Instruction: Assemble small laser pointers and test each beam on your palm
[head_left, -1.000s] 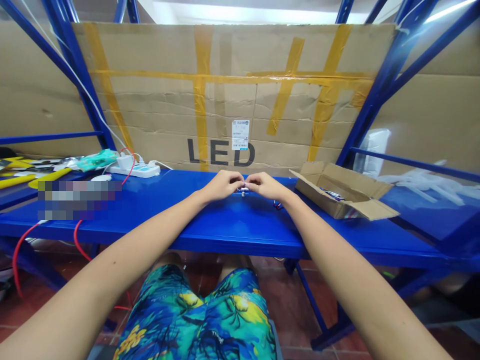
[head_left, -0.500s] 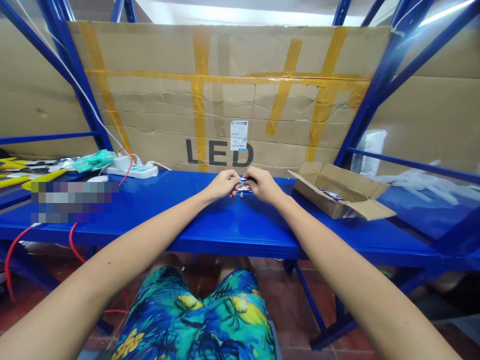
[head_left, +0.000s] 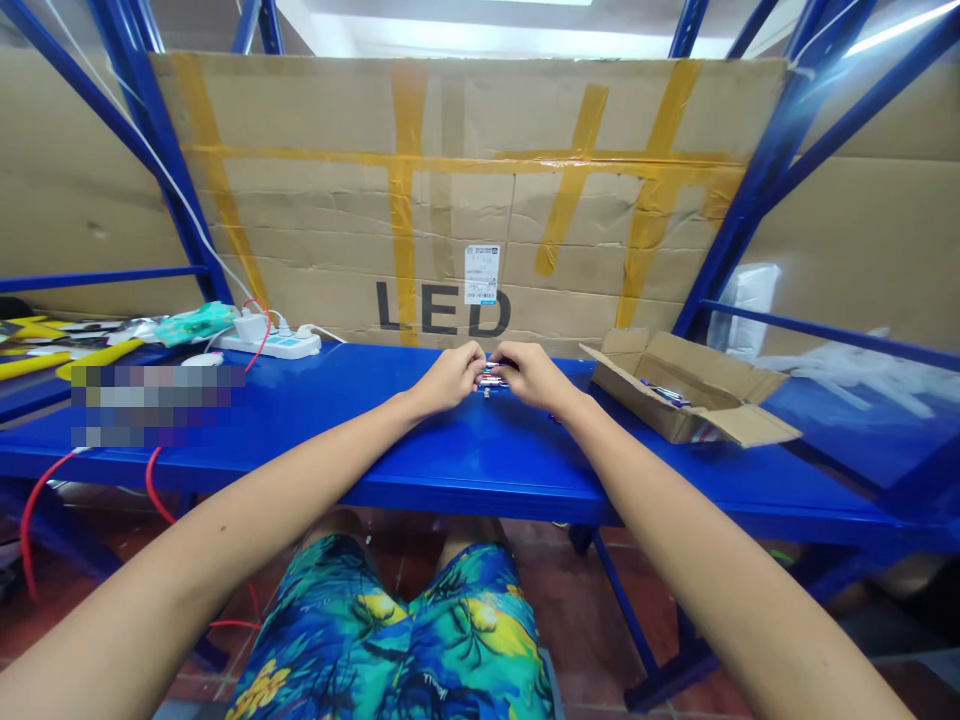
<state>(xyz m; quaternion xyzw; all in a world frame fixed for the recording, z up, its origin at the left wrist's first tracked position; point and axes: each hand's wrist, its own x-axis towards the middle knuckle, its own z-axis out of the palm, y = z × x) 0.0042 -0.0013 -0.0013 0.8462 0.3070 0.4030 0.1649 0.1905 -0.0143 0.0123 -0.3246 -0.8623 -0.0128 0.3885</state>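
Observation:
Both my hands meet over the middle of the blue metal bench (head_left: 450,450). My left hand (head_left: 448,376) and my right hand (head_left: 534,375) have their fingers curled and pinched round a small bundle of metal-tipped parts with red and white bits (head_left: 491,376). The bundle is held just above the bench top, between the fingertips. What the parts are is too small to tell.
An open cardboard box (head_left: 694,388) with several small parts lies right of my hands. A white power strip (head_left: 270,342) with a red wire, yellow tools and a teal packet sit at the back left. A taped cardboard sheet marked LED (head_left: 450,200) closes the back.
My hands stay together on the small bundle and shift only slightly; the fingers have worked it a little between the frames.

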